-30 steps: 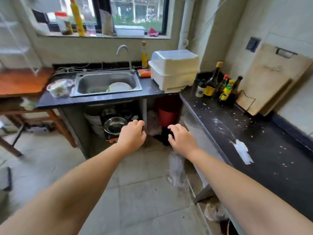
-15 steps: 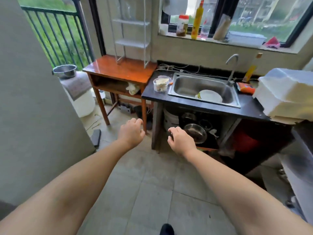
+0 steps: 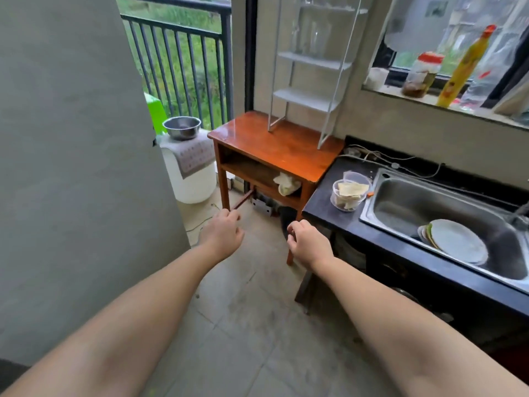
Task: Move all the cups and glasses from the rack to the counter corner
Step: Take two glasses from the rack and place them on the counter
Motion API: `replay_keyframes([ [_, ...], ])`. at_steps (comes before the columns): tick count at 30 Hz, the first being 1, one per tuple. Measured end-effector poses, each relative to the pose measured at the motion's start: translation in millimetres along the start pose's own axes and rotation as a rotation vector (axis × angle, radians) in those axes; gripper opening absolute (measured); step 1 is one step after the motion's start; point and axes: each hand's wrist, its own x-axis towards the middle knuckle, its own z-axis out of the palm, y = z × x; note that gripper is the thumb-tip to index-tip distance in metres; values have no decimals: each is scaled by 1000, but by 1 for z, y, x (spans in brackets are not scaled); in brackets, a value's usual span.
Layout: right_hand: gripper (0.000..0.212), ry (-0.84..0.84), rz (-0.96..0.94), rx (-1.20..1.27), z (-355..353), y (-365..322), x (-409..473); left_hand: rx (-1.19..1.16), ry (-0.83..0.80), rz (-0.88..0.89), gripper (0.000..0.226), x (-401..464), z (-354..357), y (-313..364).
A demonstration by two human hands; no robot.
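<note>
The view had swung from the sink side to the white rack [image 3: 310, 73] at twelve o'clock on the wooden desk [image 3: 282, 146], faint glasses [image 3: 313, 38] on its upper shelf. Left hand [image 3: 221, 239] and right hand [image 3: 309, 245] hung loosely curled, holding nothing; nothing moved yet.

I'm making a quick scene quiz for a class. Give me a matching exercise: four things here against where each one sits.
Things:
1. white rack
2. steel bowl
3. white plates
4. clear tub

Places:
A. in the sink
B. on the black counter beside the sink
C. on the wooden table
D. on the cloth-covered white container

Pairs: 1-C, 2-D, 3-A, 4-B
</note>
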Motion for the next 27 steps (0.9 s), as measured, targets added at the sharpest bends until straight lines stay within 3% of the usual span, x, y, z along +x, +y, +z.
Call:
replay_keyframes([
  [8, 28, -3, -61, -17, 11, -17, 151, 12, -15, -2, 26, 138, -14, -41],
  [16, 28, 72, 64, 30, 10, -28, 293, 36, -51, 186, 22, 305, -31, -74],
  [27, 29, 194, 229, 39, -22, 18, 440, -27, -63, 417, 26, 498, -36, -29],
])
